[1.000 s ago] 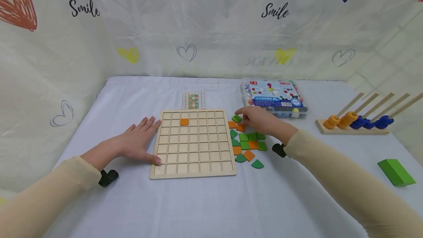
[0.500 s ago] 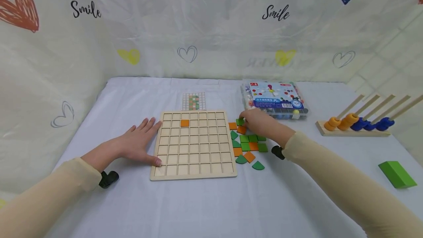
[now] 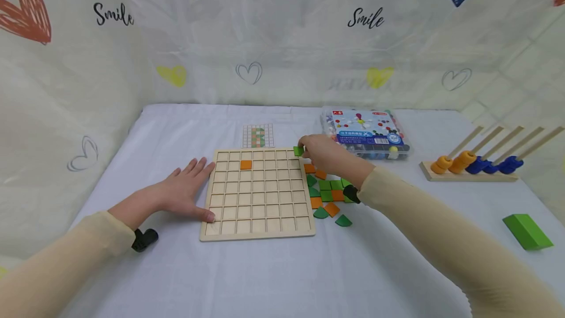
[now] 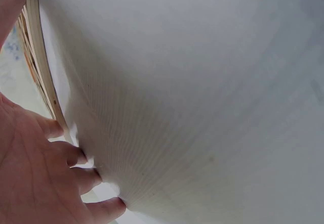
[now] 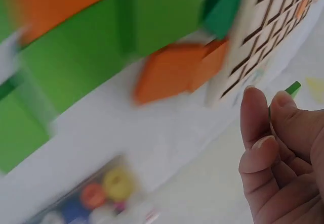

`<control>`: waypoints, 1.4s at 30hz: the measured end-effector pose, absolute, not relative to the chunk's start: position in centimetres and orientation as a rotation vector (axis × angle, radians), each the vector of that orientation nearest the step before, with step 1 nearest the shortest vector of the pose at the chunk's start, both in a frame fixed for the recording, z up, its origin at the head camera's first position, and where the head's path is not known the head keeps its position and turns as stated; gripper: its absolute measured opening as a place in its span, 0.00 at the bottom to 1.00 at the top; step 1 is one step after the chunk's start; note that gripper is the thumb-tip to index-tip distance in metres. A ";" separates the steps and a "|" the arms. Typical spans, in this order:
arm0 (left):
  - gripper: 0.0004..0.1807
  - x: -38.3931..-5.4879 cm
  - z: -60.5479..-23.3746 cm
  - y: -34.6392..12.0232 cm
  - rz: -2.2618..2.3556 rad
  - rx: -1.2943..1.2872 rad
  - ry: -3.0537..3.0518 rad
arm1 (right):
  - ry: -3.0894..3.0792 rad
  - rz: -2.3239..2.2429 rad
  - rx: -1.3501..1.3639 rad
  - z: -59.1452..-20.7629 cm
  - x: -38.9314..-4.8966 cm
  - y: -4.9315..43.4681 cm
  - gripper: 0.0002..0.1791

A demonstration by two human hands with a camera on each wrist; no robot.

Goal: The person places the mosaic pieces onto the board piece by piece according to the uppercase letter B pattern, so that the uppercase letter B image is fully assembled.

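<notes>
A wooden grid board [image 3: 258,200] lies on the white cloth, with one orange square tile [image 3: 245,165] in a cell of its second row. My left hand [image 3: 183,193] rests spread along the board's left edge, thumb on the near left corner; the left wrist view shows its fingertips on the cloth beside the rim. My right hand [image 3: 328,153] pinches a green square tile [image 3: 298,151] between thumb and finger, over the board's far right corner. In the right wrist view that tile [image 5: 292,88] shows only partly behind the thumb.
Loose green and orange tiles [image 3: 325,185] lie right of the board. Behind it is a printed pattern card [image 3: 258,136]. A clear plastic box [image 3: 366,131] stands at the back right, near a peg stand with beads [image 3: 469,171]. A green block [image 3: 527,232] lies far right.
My right hand has picked up the green square tile from the far end of the loose pile and moved left with it to the board's corner. The left hand has stayed put.
</notes>
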State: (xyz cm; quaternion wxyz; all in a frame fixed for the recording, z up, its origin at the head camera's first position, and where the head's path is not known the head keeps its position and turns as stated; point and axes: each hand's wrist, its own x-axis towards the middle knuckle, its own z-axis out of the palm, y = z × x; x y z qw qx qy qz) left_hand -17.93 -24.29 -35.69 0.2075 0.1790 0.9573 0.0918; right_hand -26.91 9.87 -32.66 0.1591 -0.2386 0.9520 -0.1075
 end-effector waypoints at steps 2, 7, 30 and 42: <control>0.76 -17.9 -35.8 -24.5 0.266 0.499 2.660 | 2.693 -0.304 -0.741 -32.9 -27.1 8.2 0.17; 0.76 -17.9 -36.1 -24.7 0.277 0.497 2.657 | 2.659 -0.213 -0.843 -33.5 -27.0 4.2 0.17; 0.76 -18.0 -35.9 -24.7 0.241 0.474 2.666 | 2.626 -0.115 -0.930 -33.5 -27.0 0.1 0.15; 0.76 -17.9 -35.8 -24.6 0.241 0.486 2.671 | 2.571 -0.242 -1.056 -33.6 -26.8 1.9 0.18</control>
